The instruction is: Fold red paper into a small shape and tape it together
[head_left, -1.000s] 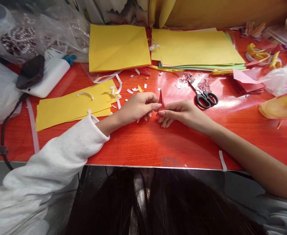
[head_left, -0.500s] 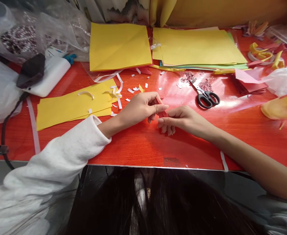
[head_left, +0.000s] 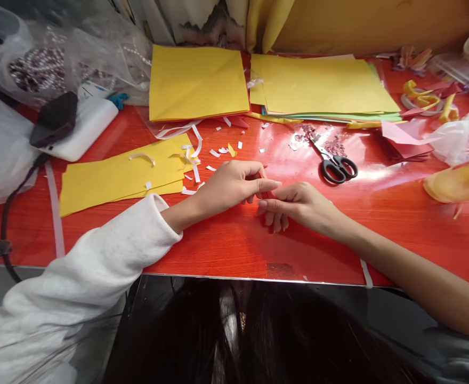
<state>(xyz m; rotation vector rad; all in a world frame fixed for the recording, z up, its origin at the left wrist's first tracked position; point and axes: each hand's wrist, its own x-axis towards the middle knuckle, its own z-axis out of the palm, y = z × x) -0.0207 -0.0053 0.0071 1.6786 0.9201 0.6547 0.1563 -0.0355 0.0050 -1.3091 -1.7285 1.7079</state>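
Observation:
My left hand [head_left: 234, 184] is closed in a pinch over a small folded piece of red paper [head_left: 269, 194]. From the right, my right hand [head_left: 300, 205] pinches the same piece, its thumb and forefinger close to my left fingertips. Fingers hide most of the paper, and it blends with the red tabletop. Scissors with black handles [head_left: 334, 169] lie beyond my right hand, apart from it. Small white paper scraps [head_left: 214, 153] are scattered beyond my left hand.
Yellow paper strips [head_left: 118, 168] lie at the left. Behind are a yellow paper stack [head_left: 198, 82] and another yellow-topped stack [head_left: 326, 85]. A white box-like device [head_left: 85, 130] with a black cable stands left; pink paper [head_left: 408, 137] and plastic bags sit around the edges.
Both hands stay together, with fingers slightly shifted. Less of the red paper shows now, as my left thumb reaches further across it. The whole view has dropped slightly.

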